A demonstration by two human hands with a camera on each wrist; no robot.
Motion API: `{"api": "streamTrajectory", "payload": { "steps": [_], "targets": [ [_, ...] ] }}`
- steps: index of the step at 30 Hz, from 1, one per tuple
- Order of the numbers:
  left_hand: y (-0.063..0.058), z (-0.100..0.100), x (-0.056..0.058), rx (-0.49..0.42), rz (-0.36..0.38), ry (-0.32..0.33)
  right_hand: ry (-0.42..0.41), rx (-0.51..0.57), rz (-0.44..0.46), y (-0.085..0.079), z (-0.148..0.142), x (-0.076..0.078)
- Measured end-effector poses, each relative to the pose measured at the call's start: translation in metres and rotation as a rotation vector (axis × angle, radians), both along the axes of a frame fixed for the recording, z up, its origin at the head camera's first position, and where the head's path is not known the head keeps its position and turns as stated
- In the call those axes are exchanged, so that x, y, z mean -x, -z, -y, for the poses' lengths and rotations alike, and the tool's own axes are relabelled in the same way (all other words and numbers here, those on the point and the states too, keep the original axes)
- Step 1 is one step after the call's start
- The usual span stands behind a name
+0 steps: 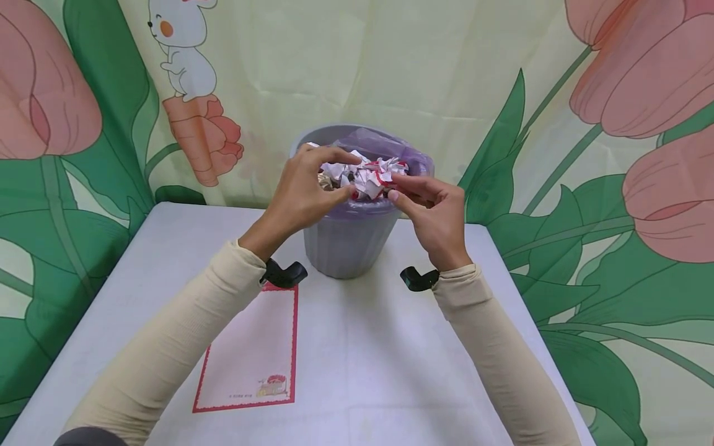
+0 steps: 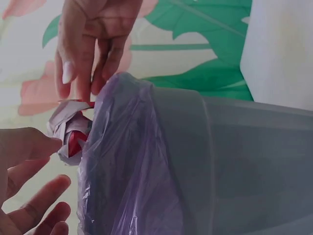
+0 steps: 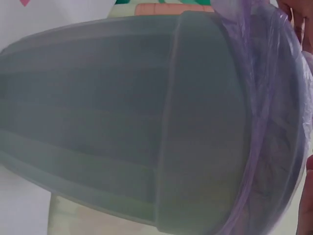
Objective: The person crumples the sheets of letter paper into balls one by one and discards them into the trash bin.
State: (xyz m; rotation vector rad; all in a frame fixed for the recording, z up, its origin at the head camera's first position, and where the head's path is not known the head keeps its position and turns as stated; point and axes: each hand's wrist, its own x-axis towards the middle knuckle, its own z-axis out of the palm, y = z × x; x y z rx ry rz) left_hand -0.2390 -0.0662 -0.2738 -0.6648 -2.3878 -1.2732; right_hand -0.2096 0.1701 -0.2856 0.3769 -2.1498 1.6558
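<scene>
In the head view a grey trash bin (image 1: pixel 348 244) stands upright, lined with a purple plastic bag (image 1: pixel 414 162). Crumpled paper (image 1: pixel 375 178), white with red edges, fills it to the rim. My left hand (image 1: pixel 301 189) is over the bin's left side, fingers spread and thumb by the paper. From the right, my right hand (image 1: pixel 437 214) has its fingertips at the paper's edge. The left wrist view has a crumpled paper ball (image 2: pixel 71 125) above the rim, one left fingertip against it, the right fingers hanging loosely behind. The right wrist view shows mostly the bin's side.
A flat sheet of paper (image 1: pixel 256 347) with a red border and a small printed picture lies on the white table (image 1: pixel 357 347), partly under the left forearm. Behind the bin hangs a cloth (image 1: pixel 424 74) printed with tulips and a rabbit.
</scene>
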Motion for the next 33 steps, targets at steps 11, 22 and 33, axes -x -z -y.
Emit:
{"api": "streamTrajectory", "payload": {
  "steps": [11,22,33],
  "targets": [
    [0.012,0.009,-0.026,-0.041,-0.136,0.017,0.059,-0.001,-0.035,0.016,-0.007,-0.016],
    [0.051,0.022,-0.074,-0.098,-0.138,0.039,0.029,0.058,-0.076,0.044,0.002,-0.046],
    [0.113,0.047,-0.118,-0.173,0.095,-0.018,-0.088,0.163,0.173,0.112,0.028,-0.080]
  ]
}}
